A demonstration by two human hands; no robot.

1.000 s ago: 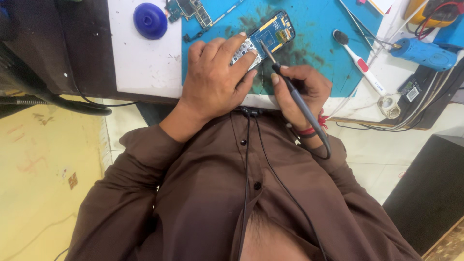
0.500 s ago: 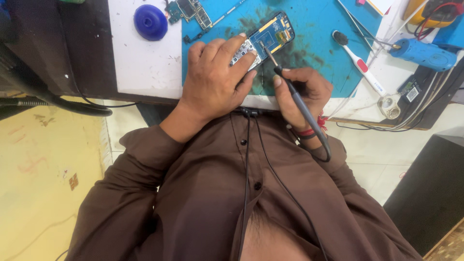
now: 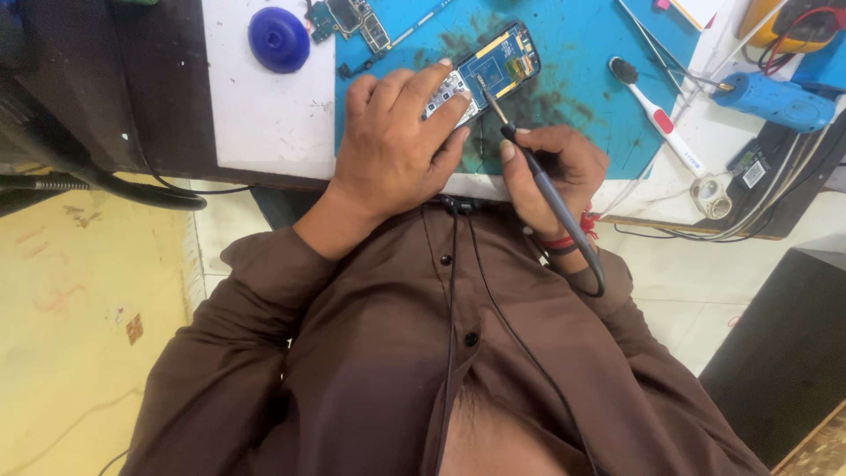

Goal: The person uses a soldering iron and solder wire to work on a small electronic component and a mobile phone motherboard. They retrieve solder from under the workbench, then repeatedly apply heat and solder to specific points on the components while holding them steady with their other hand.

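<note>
An opened phone with its circuit board bare lies on a stained blue mat. My left hand presses down on the phone's near end and holds it still. My right hand grips a slim dark soldering iron like a pen, its metal tip touching the board beside my left fingers. The iron's cable runs back past my wrist and down over my brown shirt.
A second loose circuit board and a round blue suction cup lie at the far left. A toothbrush, a blue hand tool, a roll of solder and tangled wires sit to the right. A black hose hangs left.
The iron's tip has shifted slightly along the board. My left hand has stayed pressed on the phone.
</note>
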